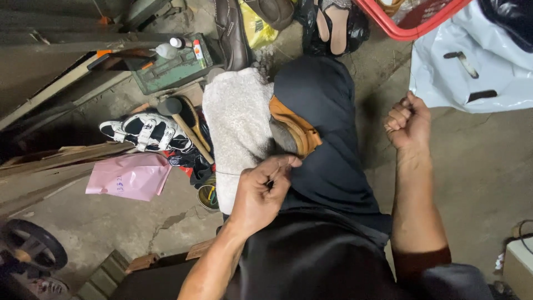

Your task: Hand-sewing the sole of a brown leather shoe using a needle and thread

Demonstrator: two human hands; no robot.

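Shoe (291, 133): tan-and-brown leather shoe lying on the person's lap, wedged between the dark trouser leg (327, 128) and the fleece cloth; the knee appears to act as a rest, keeping the work steady and close under the eyes; only the upper edge and part of the sole side show, the remainder is hidden by cloth and leg
Fleece cloth (236, 122): off-white pile fabric draped over the left thigh, touching the shoe; judged to pad the lap and keep the shoe from sliding
Right hand (410, 123): closed into a fist, raised well to the right of the shoe, over the bare concrete floor (477, 166); the posture suggests tension on a thread, but no thread is visible at this hand, so what it grips cannot be told
Left hand (264, 191): fingers pressed together in a pinch just below the shoe; a thin pale thread (225, 174) runs leftward from the fingertips across the cloth; a small dark item sits in the pinch, kind not discernible
Sandal (145, 132): black-and-white strapped sandal on the floor to the left, apart from the work
Hammer (183, 125): dark head, wooden handle, lying beside the sandal within reach
Pink bag (130, 176): flat on the floor, near the sandal
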